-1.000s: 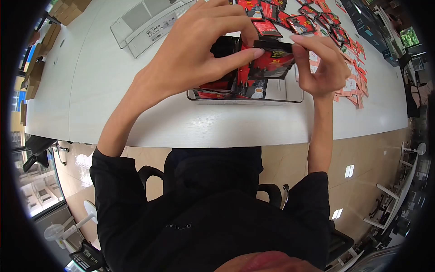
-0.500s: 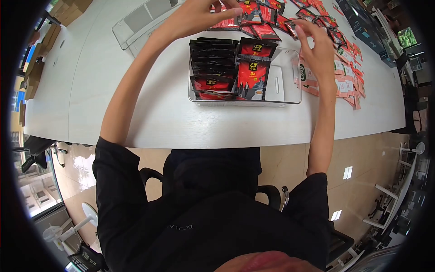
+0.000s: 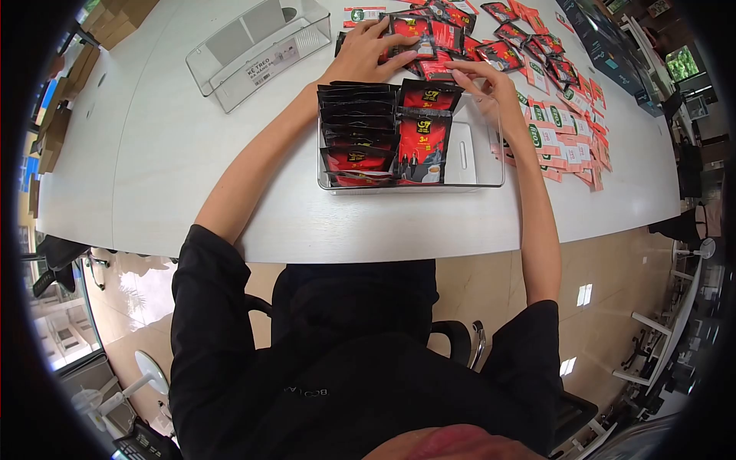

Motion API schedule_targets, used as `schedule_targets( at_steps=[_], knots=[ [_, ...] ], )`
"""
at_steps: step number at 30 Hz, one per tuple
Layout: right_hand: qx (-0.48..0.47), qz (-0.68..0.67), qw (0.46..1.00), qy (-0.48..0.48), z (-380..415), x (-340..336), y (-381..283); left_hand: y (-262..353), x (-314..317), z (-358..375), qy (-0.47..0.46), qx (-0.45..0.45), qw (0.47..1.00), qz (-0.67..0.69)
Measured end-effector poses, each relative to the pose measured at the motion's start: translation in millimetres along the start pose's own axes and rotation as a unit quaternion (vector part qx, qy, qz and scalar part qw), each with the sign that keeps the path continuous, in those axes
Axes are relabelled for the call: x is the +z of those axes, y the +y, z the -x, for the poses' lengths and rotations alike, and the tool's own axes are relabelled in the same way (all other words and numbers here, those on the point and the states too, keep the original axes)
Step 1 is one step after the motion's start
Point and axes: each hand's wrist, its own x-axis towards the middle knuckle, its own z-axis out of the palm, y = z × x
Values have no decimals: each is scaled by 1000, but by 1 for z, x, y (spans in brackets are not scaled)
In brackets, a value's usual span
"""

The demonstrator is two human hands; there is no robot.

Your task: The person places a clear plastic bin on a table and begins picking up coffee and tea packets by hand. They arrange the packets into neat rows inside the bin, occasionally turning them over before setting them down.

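My left hand (image 3: 366,52) lies on the heap of red and black coffee sachets just beyond the clear plastic box (image 3: 484,170), its fingers closed over one red sachet (image 3: 409,29). My right hand (image 3: 491,86) hovers over the box's far right corner, its fingertips pinching the edge of another red sachet (image 3: 435,70). Inside the box, a row of black and red sachets (image 3: 357,130) fills the left side. Two more sachets (image 3: 423,142) stand upright in the middle. The box's right part holds nothing.
A second clear box (image 3: 261,42), empty and labelled, stands at the back left. Loose red sachets (image 3: 510,46) and white-and-pink sachets (image 3: 567,134) cover the white table (image 3: 192,153) to the right. Dark boxes (image 3: 613,46) sit at the far right.
A second ago both hands held a sachet over the box. They then set it down inside and reached to the heap beyond, where each now grips a sachet.
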Motion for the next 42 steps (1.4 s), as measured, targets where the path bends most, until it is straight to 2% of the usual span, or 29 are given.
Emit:
schedule_targets(
  at_steps=[1,4,8,10,11,13,14,16,17,18,19,20,21,24,25,27,32,35,37,38,40,42],
  knots=[
    [-5,-5,1000,1,0,1,0,1,-4,-1,-3,-23,998,64],
    [3,-28,999,14,1,1,0,1,-12,-4,-21,-36,990,131],
    [-2,-64,998,26,-1,-2,0,5,-23,-5,0,-66,989,134],
    [4,-68,994,83,0,-6,-5,5,-23,-5,39,-87,958,271],
    [3,-68,994,81,0,-8,-6,2,-20,-4,40,-88,958,270],
    [-3,-102,982,160,0,-13,-10,-2,-16,-3,51,-92,942,317],
    [-14,-78,979,186,0,-16,-13,-2,-17,-4,52,-92,943,317],
    [-29,-80,975,207,-1,-17,-17,2,-23,-6,-12,-142,942,304],
    [-43,-83,969,229,0,-17,-18,6,-28,-8,-13,-141,942,304],
    [-42,-82,969,230,0,-16,-20,10,-33,-10,-71,-146,951,263],
    [-58,-64,978,188,2,-14,-22,14,-37,-11,-129,-150,955,221],
    [-74,-46,985,147,2,-13,-23,18,-40,-11,-130,-150,955,222],
    [-74,-46,985,147,1,-11,-21,21,-42,-11,-120,-121,955,242],
    [-43,-123,991,-32,0,-9,-17,21,-40,-9,-105,-84,960,247],
    [-43,-122,991,-31,1,-8,-17,18,-38,-8,-98,-75,965,232],
    [-44,-178,976,-119,1,-6,-15,11,-30,-7,-88,-61,966,235],
    [-39,-174,974,-141,0,-7,-13,7,-22,-4,-57,-47,976,206],
    [-57,-152,975,-149,0,-5,-8,10,-25,-7,-29,-76,956,283],
    [-62,-141,976,-154,0,-6,-8,9,-30,-8,-106,-150,944,274],
    [-60,-130,978,-153,0,-7,-8,8,-27,-7,-106,-150,944,274],
    [-58,-119,979,-153,-1,-8,-10,7,-20,-6,-77,-71,954,282],
    [-63,-111,989,-75,-2,-8,-13,3,-16,-5,-76,-61,955,279]
  ],
)
